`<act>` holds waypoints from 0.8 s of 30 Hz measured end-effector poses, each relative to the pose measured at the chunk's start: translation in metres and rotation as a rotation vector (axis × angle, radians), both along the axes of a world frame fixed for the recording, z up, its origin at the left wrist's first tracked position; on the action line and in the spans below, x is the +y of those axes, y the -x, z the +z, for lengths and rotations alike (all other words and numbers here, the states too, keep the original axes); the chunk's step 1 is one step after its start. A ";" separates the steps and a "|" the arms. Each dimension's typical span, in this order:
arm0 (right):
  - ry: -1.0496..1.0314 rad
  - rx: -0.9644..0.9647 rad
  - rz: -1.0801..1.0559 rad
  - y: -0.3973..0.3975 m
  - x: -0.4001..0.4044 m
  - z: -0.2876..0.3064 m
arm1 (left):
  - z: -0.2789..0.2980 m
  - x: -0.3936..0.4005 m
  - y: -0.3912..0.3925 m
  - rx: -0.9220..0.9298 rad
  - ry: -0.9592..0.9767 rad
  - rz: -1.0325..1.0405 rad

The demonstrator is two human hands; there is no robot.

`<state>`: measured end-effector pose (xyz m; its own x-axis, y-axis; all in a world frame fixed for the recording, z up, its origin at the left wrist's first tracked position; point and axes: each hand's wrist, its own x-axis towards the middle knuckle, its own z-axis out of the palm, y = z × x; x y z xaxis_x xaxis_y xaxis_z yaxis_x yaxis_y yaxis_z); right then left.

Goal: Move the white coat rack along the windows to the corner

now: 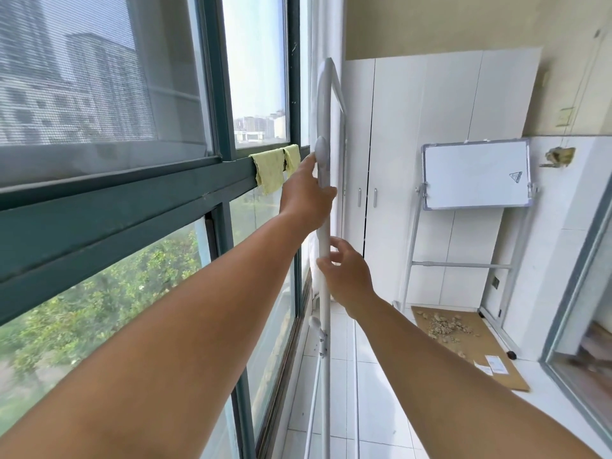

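Two hands are working the near upright of the white tubular metal coat rack (324, 200), which is standing close against the dark green-framed windows (228, 173) at about twelve o'clock from the person. The left hand (306, 200) is wrapping around the post just below a rounded white hook knob (321, 150), apparently gripping it. The right hand (347, 270), lower on the same post, is sitting half open with its fingers (334, 246) curled loosely beside the tube, so I cannot tell whether it is holding firmly.

A pale yellow cloth (270, 172) is hanging over the window rail at eleven o'clock, just beside the left hand. Tall white cabinets (414, 160) are filling the far corner at one o'clock, and a small framed whiteboard on a stand (477, 175) is leaning at two o'clock.

The rack looks near the corner already, so the carrying step seems close to finishing. The next move probably calls for both hands closing firmly and sliding the rack forward along the white tiled floor (374, 392), keeping it clear of the cloth and cabinets.
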<state>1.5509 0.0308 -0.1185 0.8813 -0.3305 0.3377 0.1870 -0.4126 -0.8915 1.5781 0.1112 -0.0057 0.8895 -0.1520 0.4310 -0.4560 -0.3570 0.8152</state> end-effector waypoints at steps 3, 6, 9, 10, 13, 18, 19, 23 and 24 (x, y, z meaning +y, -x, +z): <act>0.019 0.001 -0.025 -0.001 0.001 -0.002 | -0.002 0.001 -0.003 0.011 -0.013 -0.001; 0.022 -0.001 -0.044 -0.003 0.003 -0.003 | -0.003 0.002 -0.005 0.028 0.014 -0.004; 0.036 0.004 -0.048 -0.003 0.004 -0.005 | -0.004 0.004 -0.004 0.023 0.014 -0.005; 0.035 0.012 -0.045 -0.003 0.004 -0.005 | -0.004 0.004 -0.004 0.020 0.016 -0.006; 0.007 0.047 -0.009 -0.001 0.002 -0.002 | -0.004 0.006 -0.002 0.024 0.037 -0.015; -0.036 0.100 0.062 0.009 -0.003 0.007 | -0.008 0.006 0.007 0.040 0.067 -0.058; -0.046 0.097 0.070 0.011 -0.005 0.008 | -0.009 0.006 0.008 0.035 0.071 -0.056; -0.068 0.106 0.041 0.022 -0.013 0.016 | -0.008 0.004 0.017 0.025 0.073 -0.040; -0.066 0.119 0.023 0.025 -0.015 0.019 | -0.008 0.004 0.021 0.028 0.071 -0.038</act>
<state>1.5255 0.0155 -0.0996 0.9217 -0.3273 0.2084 0.0870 -0.3491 -0.9330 1.5572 0.1148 -0.0133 0.8957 -0.1556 0.4165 -0.4443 -0.2812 0.8506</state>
